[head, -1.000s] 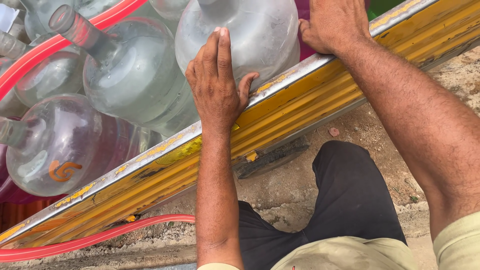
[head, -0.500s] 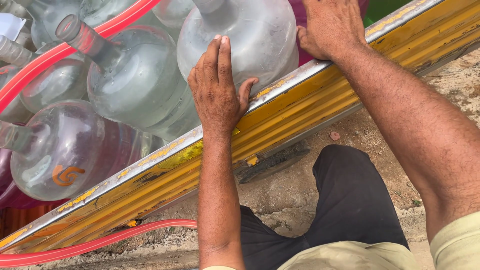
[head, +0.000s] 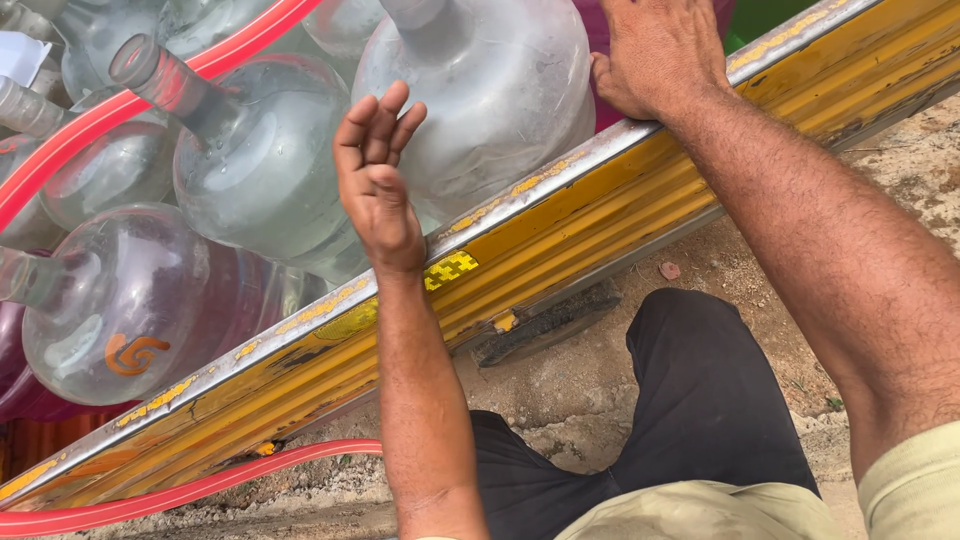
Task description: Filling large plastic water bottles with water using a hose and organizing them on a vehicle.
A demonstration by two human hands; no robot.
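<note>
Top centre: large clear jug, lying behind yellow rail. Left hand open, lifted clear. Right hand flat against jug. Likely light, rigid, slick; grip neck.

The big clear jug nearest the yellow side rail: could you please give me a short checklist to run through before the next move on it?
1. Left hand free to grip: ok, open and lifted, holding nothing.
2. Right hand placed: ok, flat by the metal rim of the yellow side rail, beside the big clear jug.
3. Jug's neck reachable: ok, it points away, uncovered.
4. Jug capped or sealed: cannot tell, the mouth is out of view.
5. Red hose out of the way: ok, it crosses the neighbouring jugs, not this one.
6. Footing: cannot tell, feet hidden; the ground is rough dirt.
</note>
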